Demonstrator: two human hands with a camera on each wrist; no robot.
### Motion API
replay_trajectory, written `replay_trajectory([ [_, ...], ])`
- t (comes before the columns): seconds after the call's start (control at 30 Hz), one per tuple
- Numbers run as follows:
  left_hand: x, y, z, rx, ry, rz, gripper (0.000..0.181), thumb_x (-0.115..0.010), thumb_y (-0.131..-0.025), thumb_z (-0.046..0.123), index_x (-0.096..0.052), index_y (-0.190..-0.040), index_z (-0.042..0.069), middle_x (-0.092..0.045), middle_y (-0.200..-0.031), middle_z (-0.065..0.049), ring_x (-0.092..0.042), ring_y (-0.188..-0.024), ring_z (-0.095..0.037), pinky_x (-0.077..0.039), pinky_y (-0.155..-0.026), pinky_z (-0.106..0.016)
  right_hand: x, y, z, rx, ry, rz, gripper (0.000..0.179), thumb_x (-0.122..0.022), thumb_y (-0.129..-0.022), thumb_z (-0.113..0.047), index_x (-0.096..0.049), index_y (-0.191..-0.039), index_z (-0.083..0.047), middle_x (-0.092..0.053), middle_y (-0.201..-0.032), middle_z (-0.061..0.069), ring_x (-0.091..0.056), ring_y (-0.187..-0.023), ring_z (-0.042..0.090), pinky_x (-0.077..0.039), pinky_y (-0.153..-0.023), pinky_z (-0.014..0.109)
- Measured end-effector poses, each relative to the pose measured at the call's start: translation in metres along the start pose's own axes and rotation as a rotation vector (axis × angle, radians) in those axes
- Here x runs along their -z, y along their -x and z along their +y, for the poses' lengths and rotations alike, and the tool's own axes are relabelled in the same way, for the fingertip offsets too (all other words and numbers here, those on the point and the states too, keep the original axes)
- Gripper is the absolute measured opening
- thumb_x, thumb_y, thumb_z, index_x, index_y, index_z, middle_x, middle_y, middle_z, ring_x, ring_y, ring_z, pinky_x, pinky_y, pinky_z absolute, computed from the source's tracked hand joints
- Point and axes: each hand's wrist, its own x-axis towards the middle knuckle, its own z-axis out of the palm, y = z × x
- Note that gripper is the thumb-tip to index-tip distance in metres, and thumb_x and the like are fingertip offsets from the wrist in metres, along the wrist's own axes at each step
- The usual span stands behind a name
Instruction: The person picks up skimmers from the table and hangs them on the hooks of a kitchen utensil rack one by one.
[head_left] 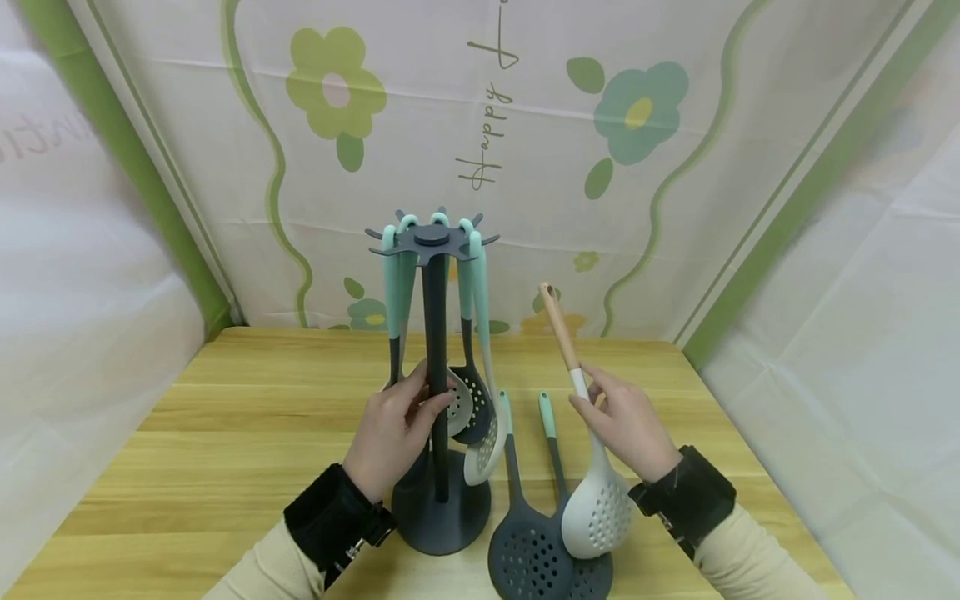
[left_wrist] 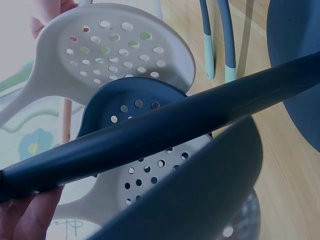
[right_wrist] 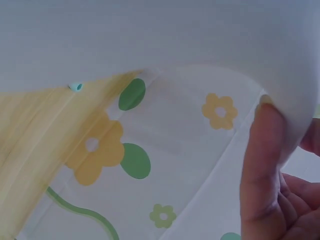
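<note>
My left hand (head_left: 397, 429) grips the dark pole (head_left: 435, 342) of a utensil stand partway up. Mint-handled utensils hang from the hooked top (head_left: 432, 237), among them a white skimmer (head_left: 487, 450) and a dark skimmer (head_left: 477, 408). In the left wrist view the pole (left_wrist: 150, 132) crosses in front of hanging perforated heads, fingers (left_wrist: 35, 215) at its lower left. With thumb and fingers my right hand (head_left: 626, 421) pinches a white skimmer (head_left: 598, 512) by its neck, wooden handle upward, perforated head low. That skimmer's smooth white head (right_wrist: 150, 40) fills the top of the right wrist view.
Two dark slotted utensils with mint handle ends, a larger one (head_left: 529, 554) and one partly behind it (head_left: 592, 579), lie on the wooden table (head_left: 247, 433) beside the round stand base (head_left: 442, 533). A flower-printed cloth (head_left: 480, 108) hangs behind, with pale cloth walls at both sides.
</note>
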Motion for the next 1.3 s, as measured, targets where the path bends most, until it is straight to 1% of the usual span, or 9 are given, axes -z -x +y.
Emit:
replay_trajectory([
  [0.17,0.000,0.000,0.002,0.014,0.021,-0.011,0.014,-0.065,-0.093,0.004,-0.067,-0.105,-0.003,-0.074,-0.093,-0.013,-0.074,-0.081,-0.017,-0.061,-0.062,-0.031,0.001,0.002,-0.005,0.031,-0.014,0.024,0.054,-0.064,-0.096,-0.025,-0.057,-0.139,0.008,-0.060,-0.079,0.004,-0.048,-0.048,0.007,-0.042,-0.042,0.028],
  [0.33,0.003,0.000,0.006,0.090,0.079,-0.056,0.019,-0.061,-0.096,0.006,-0.065,-0.112,-0.002,-0.073,-0.102,-0.017,-0.074,-0.095,-0.025,-0.062,-0.073,-0.035,0.001,0.002,-0.010,0.045,-0.017,0.033,0.054,-0.064,-0.096,-0.025,-0.058,-0.139,0.007,-0.062,-0.080,0.005,-0.048,-0.048,0.006,-0.041,-0.042,0.028],
  [0.43,0.005,0.001,0.008,0.144,0.105,-0.096,0.025,-0.061,-0.095,0.002,-0.064,-0.119,-0.003,-0.072,-0.109,-0.019,-0.073,-0.099,-0.029,-0.062,-0.075,-0.037,0.002,0.002,-0.014,0.055,-0.016,0.036,0.053,-0.064,-0.096,-0.025,-0.058,-0.138,0.008,-0.063,-0.082,0.005,-0.049,-0.050,0.006,-0.042,-0.043,0.028],
  [0.57,0.008,0.000,0.010,0.200,0.117,-0.175,0.036,-0.060,-0.094,-0.004,-0.059,-0.130,-0.004,-0.070,-0.118,-0.021,-0.071,-0.105,-0.033,-0.061,-0.079,-0.039,0.003,0.003,-0.018,0.075,-0.020,0.055,0.053,-0.063,-0.097,-0.026,-0.059,-0.137,0.008,-0.063,-0.083,0.005,-0.050,-0.052,0.005,-0.044,-0.044,0.028],
  [0.63,0.008,0.000,0.010,0.220,0.119,-0.206,0.035,-0.059,-0.094,-0.004,-0.059,-0.129,-0.004,-0.070,-0.119,-0.020,-0.070,-0.106,-0.032,-0.061,-0.081,-0.040,0.003,0.004,-0.021,0.094,-0.025,0.067,0.053,-0.063,-0.097,-0.026,-0.059,-0.137,0.008,-0.063,-0.083,0.005,-0.050,-0.053,0.004,-0.045,-0.045,0.028],
  [0.7,0.009,0.000,0.010,0.230,0.108,-0.220,0.028,-0.059,-0.095,-0.002,-0.062,-0.123,-0.002,-0.071,-0.116,-0.017,-0.071,-0.104,-0.029,-0.061,-0.079,-0.040,0.002,0.005,-0.023,0.114,-0.026,0.082,0.052,-0.064,-0.096,-0.025,-0.060,-0.137,0.008,-0.063,-0.083,0.005,-0.051,-0.054,0.005,-0.045,-0.045,0.028],
  [0.87,0.009,0.000,0.009,0.228,0.040,-0.214,0.018,-0.061,-0.095,0.003,-0.064,-0.113,0.002,-0.072,-0.104,-0.008,-0.071,-0.093,-0.019,-0.059,-0.073,-0.039,0.001,0.006,-0.026,0.154,-0.018,0.115,0.051,-0.065,-0.095,-0.023,-0.061,-0.136,0.008,-0.063,-0.081,0.004,-0.051,-0.054,0.003,-0.045,-0.045,0.027],
  [1.03,0.007,0.000,0.010,0.220,0.017,-0.199,0.017,-0.062,-0.095,0.003,-0.065,-0.112,0.001,-0.073,-0.102,-0.008,-0.072,-0.093,-0.022,-0.060,-0.074,-0.039,0.000,0.007,-0.025,0.180,-0.001,0.140,0.049,-0.067,-0.094,-0.020,-0.062,-0.134,0.007,-0.063,-0.081,0.003,-0.050,-0.055,0.001,-0.046,-0.045,0.027],
  [1.3,0.003,0.002,0.007,0.194,0.007,-0.170,0.016,-0.063,-0.094,0.002,-0.063,-0.109,0.005,-0.072,-0.099,-0.005,-0.073,-0.096,-0.023,-0.061,-0.075,-0.041,0.001,0.010,-0.027,0.206,0.002,0.156,0.048,-0.067,-0.094,-0.019,-0.062,-0.134,0.007,-0.062,-0.081,0.002,-0.051,-0.057,0.001,-0.046,-0.046,0.027],
])
